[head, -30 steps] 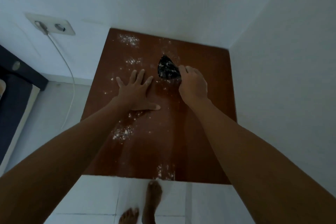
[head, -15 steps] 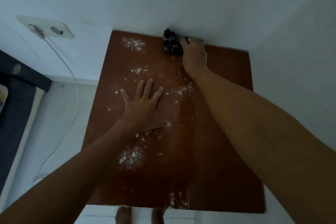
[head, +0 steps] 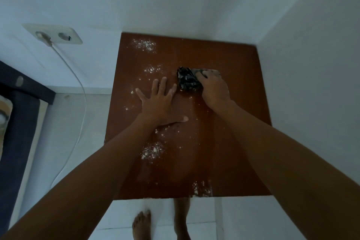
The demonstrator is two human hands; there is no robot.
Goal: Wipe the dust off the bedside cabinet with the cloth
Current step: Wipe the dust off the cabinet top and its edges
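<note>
The reddish-brown square wooden top of the bedside cabinet [head: 233, 142] sits in a corner; its far edge meets the white back wall [head: 175, 2] and its right edge runs along the white side wall [head: 315, 84], so only the left and near edges are free, over pale floor tiles [head: 64, 122]; no writing can be read anywhere; the crumpled dark cloth [head: 187, 81] lies in the far middle of the top, well clear of every edge, a bunched lump with no clear long axis; the right hand [head: 214, 87] is closed over its right side, fingers curled onto it; the left hand [head: 158, 103] lies flat just beside it, fingers spread; patches of white powdery dust [head: 151, 150] dot the left half and near edge.
</note>
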